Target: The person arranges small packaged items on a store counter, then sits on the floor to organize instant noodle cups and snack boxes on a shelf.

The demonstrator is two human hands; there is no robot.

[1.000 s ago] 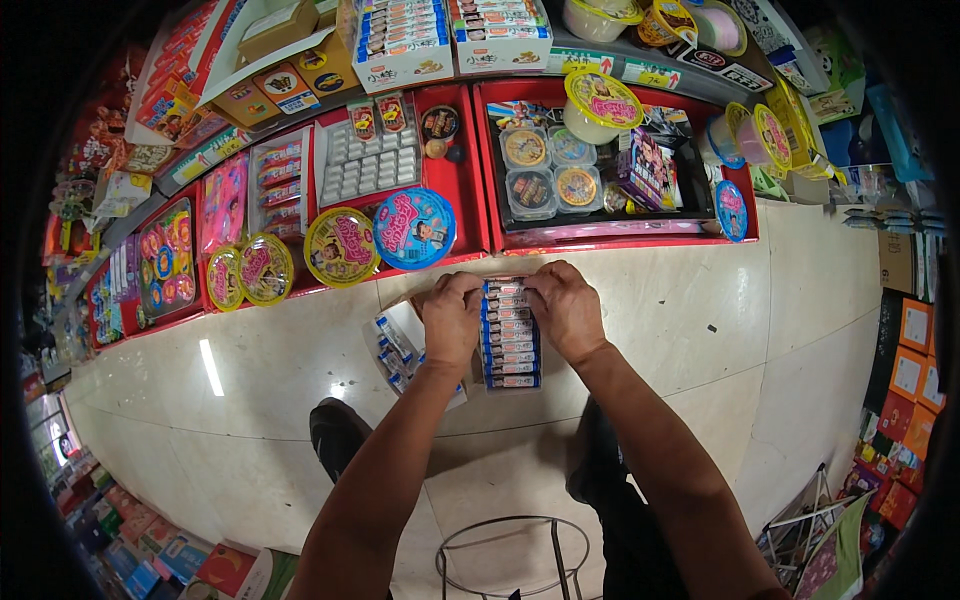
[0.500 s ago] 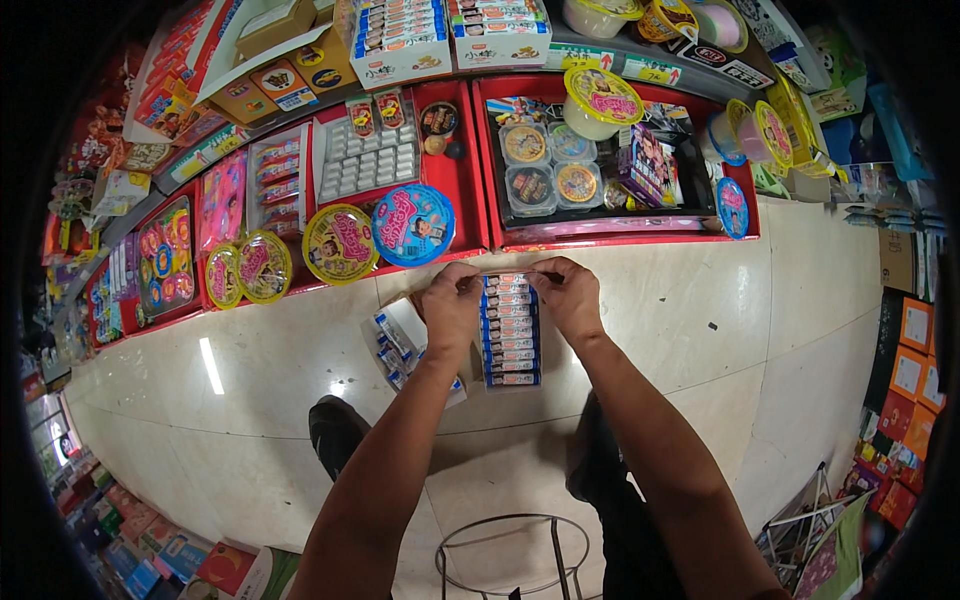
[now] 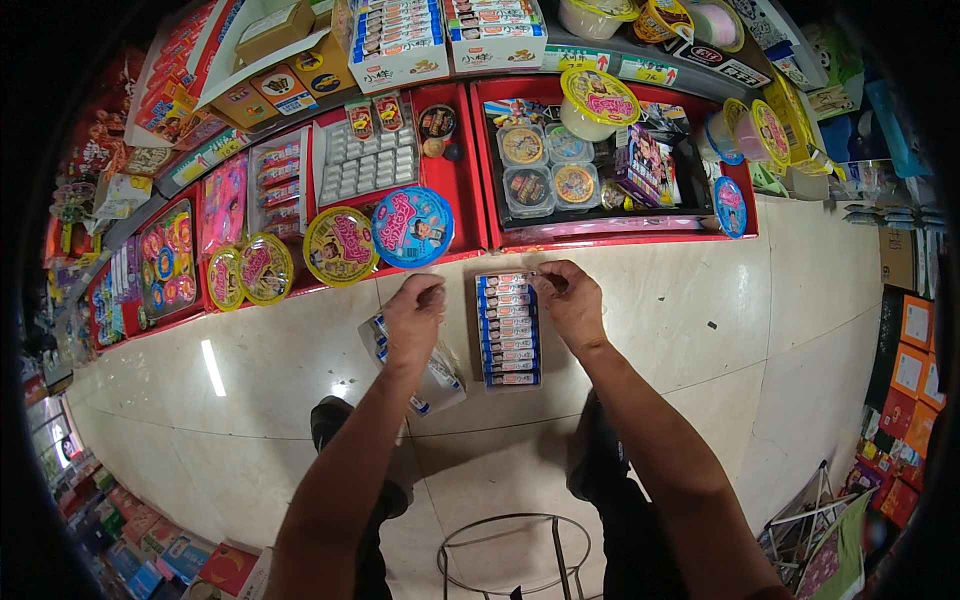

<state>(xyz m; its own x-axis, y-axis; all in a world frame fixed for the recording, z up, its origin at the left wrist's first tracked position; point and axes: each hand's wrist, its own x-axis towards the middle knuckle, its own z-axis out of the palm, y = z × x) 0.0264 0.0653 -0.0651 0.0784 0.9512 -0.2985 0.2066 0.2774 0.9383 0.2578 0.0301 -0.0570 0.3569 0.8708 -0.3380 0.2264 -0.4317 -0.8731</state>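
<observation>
A narrow open box (image 3: 509,380) stands in front of me, with a column of small white-and-blue wrapped sticks (image 3: 511,328) lying crosswise in it. At its far right corner my right hand (image 3: 570,308) pinches the edge, thumb and forefinger together. My left hand (image 3: 413,318) is off the box, just left of it, fingers curled in; whatever they may hold is hidden. Under and beside the left wrist lies a second pale open box (image 3: 452,396) of similar sticks (image 3: 441,372), these tumbled at angles. My left hand and forearm cover part of it.
A red display shelf (image 3: 467,215) runs along the far side, with candy trays, tubs and a blue round lid tub (image 3: 412,227). White boxes of sticks (image 3: 400,65) stand above it. Nearer me is a round metal stool frame (image 3: 512,518) between my legs on the tiled floor (image 3: 690,330).
My left hand has let go of the far left corner of the stick box and moved left and slightly down, over the other box. My right hand stays at its corner.
</observation>
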